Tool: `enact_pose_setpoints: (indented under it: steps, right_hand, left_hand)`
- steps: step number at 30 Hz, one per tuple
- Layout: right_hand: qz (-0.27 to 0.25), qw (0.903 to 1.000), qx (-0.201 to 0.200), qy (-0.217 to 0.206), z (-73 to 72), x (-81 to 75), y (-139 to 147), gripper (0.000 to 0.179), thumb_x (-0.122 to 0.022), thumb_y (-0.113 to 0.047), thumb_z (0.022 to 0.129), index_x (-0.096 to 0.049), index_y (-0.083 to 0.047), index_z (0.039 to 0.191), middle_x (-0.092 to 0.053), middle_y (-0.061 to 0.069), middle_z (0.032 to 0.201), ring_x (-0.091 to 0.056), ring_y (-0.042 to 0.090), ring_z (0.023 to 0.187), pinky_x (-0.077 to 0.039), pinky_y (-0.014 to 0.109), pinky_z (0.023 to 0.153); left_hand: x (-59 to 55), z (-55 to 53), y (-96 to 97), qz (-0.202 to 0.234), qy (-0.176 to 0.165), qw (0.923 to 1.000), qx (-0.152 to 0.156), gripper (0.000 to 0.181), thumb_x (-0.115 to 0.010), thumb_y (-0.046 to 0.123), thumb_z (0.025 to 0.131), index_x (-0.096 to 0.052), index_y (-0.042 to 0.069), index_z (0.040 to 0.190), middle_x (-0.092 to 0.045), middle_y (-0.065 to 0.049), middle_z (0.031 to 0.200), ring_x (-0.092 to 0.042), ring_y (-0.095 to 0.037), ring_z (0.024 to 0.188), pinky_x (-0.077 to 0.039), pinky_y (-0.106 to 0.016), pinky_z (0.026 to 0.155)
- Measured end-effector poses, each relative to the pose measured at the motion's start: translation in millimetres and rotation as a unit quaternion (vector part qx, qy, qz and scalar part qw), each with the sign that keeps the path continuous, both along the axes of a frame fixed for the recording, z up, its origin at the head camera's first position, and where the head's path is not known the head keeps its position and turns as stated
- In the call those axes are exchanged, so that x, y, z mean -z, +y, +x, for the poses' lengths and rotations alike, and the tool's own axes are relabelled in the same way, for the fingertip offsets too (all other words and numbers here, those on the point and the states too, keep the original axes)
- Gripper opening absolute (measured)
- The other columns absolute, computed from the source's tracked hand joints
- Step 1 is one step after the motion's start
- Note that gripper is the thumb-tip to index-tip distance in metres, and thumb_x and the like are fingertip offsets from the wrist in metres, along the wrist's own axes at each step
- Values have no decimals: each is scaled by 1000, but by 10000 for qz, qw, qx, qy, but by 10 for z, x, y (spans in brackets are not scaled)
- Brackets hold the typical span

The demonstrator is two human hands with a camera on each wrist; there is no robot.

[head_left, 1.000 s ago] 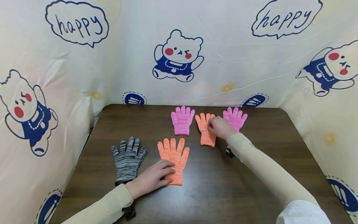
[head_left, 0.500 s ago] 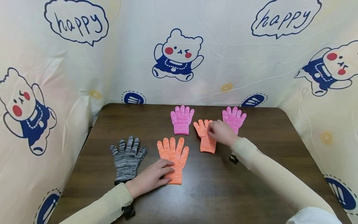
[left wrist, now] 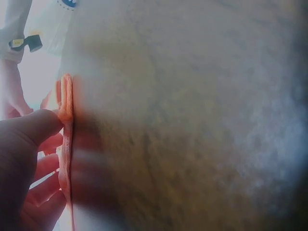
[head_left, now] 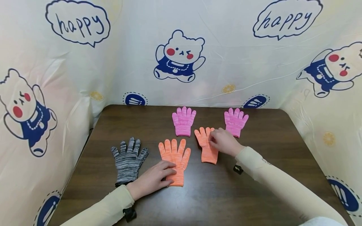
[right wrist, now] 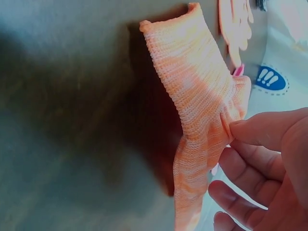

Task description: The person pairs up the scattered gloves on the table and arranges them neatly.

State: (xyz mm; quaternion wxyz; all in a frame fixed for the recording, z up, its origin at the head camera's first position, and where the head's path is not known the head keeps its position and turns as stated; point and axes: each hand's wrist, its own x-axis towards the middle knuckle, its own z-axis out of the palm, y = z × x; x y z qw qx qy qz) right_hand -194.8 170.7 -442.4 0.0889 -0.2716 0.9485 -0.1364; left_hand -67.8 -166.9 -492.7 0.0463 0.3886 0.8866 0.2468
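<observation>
Fingers of my left hand (head_left: 152,178) rest on the lower part of an orange knitted glove (head_left: 173,153), which lies flat near the middle of the table. The left wrist view shows that glove edge-on, with the thumb and fingertips against it. Farther back, my right hand (head_left: 225,142) pinches a second orange glove (head_left: 208,154) near its side. Seen by the right wrist camera, this glove's cuff (right wrist: 185,43) gapes a little and the cloth bunches at the thumb. Part of its finger section is hidden behind my right hand in the head view.
A grey-and-black striped glove (head_left: 127,164) lies left of my left hand. Two pink gloves, one left (head_left: 183,122) and one right (head_left: 235,122), lie near the back edge of the brown table (head_left: 226,197). A printed curtain (head_left: 118,62) surrounds the back and sides.
My right hand has drawn the second orange glove toward the front of the table, away from the pink gloves. The left hand and the glove under it have stayed in place.
</observation>
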Motion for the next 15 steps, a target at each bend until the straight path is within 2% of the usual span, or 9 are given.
enact_pose_setpoints:
  steps: [8,15]
  right_hand:
    - [-7,9999,-97,-142,202,38,-17,8,-79,-17,92,-72,-16,90,-62,-7,80,-50,16,79,-48,30,69]
    - [-153,9995,-270,-64,376,50,-30,10,-79,-15,91,-70,-16,87,-60,-7,78,-49,15,76,-47,29,68]
  left_hand:
    - [-5,2,4,-3,9,10000,-3,28,-75,27,99,-74,15,124,-61,-5,139,-58,-21,126,-55,-40,100]
    - [10,0,0,-2,-3,10000,-3,28,-74,27,99,-74,15,124,-61,-4,139,-57,-20,126,-55,-40,100]
